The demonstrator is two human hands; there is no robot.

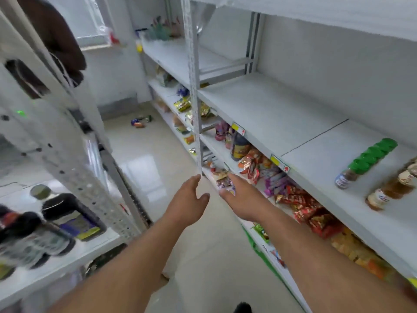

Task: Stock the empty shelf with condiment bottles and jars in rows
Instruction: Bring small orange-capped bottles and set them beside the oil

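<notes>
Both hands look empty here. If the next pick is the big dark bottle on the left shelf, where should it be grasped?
Probably by the neck, just under the olive cap, coming from the aisle side with the left hand. The dark bottle has broad shoulders and neighbours crowd it on the left.

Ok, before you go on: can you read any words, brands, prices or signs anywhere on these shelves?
No text here is readable.
Shelf-edge price tags: yellow patch and a red arrow, print too small.
Green-capped jars: label blurred.
Amber jars: red script, blurred.
Dark bottles on the left rack: motion-blurred.
Snack packets: lettering not legible.
</notes>
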